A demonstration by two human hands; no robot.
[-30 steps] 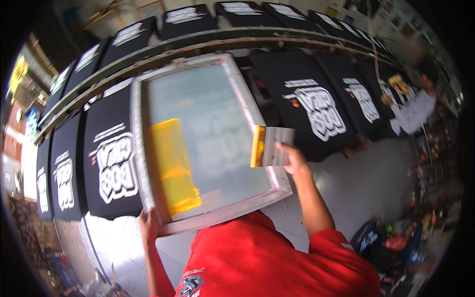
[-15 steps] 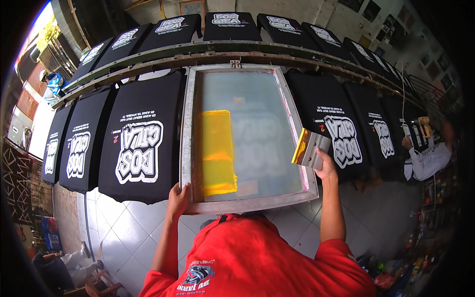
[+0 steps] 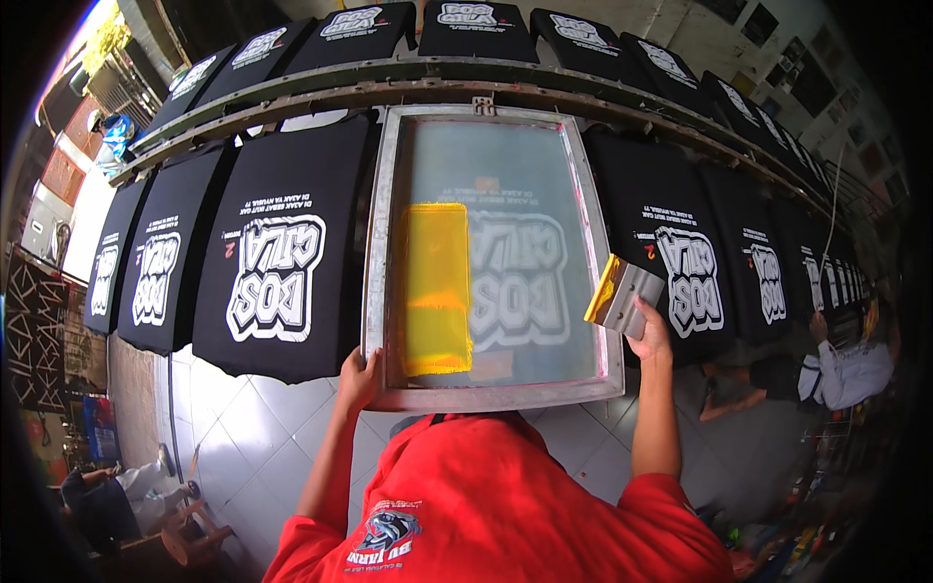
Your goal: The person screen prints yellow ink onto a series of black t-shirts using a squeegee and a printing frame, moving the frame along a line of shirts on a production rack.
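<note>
In front of me a silk-screen frame lies over a black T-shirt, and the shirt's white print shows through its mesh. A band of yellow ink covers the left part of the mesh. My left hand is closed on the frame's near left corner. Beside the frame's right edge, my right hand grips a squeegee. Its metal holder points up and left, with yellow ink along the blade. The squeegee is held apart from the yellow band.
More black T-shirts with white prints lie in a row on both sides. A metal rail runs behind, with another shirt row beyond it. A hinge clamp sits at the frame's far edge. Another person works at the far right; someone sits lower left.
The frame has come down closer to the shirt, and the print beneath now shows sharply through the mesh. Both hands keep their grips. The whole view has shifted slightly.
</note>
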